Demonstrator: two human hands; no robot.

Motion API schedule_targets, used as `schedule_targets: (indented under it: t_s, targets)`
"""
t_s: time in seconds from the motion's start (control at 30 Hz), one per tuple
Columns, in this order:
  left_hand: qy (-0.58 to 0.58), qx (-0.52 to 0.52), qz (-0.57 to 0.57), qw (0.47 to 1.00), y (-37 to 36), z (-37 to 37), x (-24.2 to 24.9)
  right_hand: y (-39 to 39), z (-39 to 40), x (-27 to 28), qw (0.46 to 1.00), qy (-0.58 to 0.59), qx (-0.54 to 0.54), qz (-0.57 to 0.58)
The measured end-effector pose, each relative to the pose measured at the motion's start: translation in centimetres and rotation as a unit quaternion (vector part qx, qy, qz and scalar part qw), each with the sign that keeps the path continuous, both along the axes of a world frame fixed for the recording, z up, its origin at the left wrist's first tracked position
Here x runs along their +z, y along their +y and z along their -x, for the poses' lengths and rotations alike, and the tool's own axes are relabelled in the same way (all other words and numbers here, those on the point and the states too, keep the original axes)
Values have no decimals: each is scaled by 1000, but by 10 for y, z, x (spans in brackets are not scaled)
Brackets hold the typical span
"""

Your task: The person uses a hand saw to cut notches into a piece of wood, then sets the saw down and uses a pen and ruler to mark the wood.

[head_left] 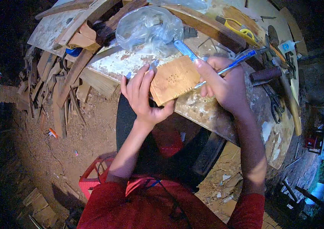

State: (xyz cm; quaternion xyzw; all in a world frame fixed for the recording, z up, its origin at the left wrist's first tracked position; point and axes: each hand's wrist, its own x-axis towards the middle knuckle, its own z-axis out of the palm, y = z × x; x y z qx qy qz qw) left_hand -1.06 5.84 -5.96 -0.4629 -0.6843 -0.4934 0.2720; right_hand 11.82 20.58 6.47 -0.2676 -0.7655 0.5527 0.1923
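Observation:
My left hand [143, 91] is wrapped round the left end of a small wooden block [174, 78], thumb below and fingers along its upper side. A cluster of dark dots marks the block's face, and short ticks run along its lower edge. In my right hand [223, 82] a blue pen [239, 61] is pinched, its tip close to the block's lower right edge. A light blue strip-like tool [185, 49] shows just behind the block; whether my right hand touches it is hidden.
On the worn workbench [207, 110] lie a clear plastic bag [146, 28], a yellow-handled tool [242, 28], dark scissors [274, 103] and a dark cylinder [265, 75]. Wood scraps [59, 103] are piled at the left. A red plastic crate [93, 175] stands beside me.

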Motion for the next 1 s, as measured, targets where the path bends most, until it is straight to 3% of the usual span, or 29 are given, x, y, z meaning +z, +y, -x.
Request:
schedule_targets:
  t_s: [0.73,0.93,1.0]
  targets:
    - [0,-5,7,1000,-1,0,3,1,-2,2,1000,-12,3,3]
    - [2,-2,5,1000,-1,-2,5,10,-2,-4,997,65,-38,1]
    - [3,0,6,1000,0,-2,6,17,-5,-5,989,124,-53,55]
